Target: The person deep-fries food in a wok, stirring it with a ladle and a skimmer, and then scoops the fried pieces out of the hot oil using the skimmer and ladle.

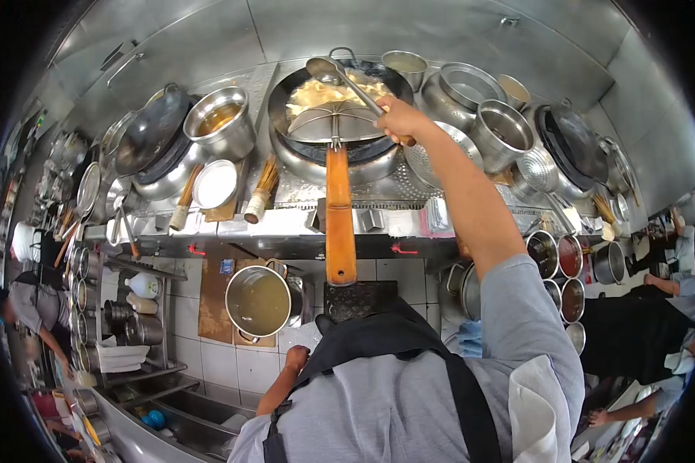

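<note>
My right hand (398,121) is wrapped round the handle of a metal ladle (328,72), whose bowl is over the far side of a wok (279,96). Pale yellow food (316,94) bubbles in liquid inside the wok. Across the near part of the wok lies a wide strainer (324,123) with a long wooden handle (339,216) that juts toward me past the stove edge; no hand is on it. Low by my waist, my left hand (297,357) is curled into a loose fist, with nothing visible in it. A large pot of cloudy liquid (259,301) stands near it.
Left of the wok are a pot of brown liquid (222,122), a white bowl (215,184) and a bamboo brush (262,189). On the right sit a perforated ladle (537,170) and a steel pot (504,127). Other people work at both sides, including a person (35,305) at left.
</note>
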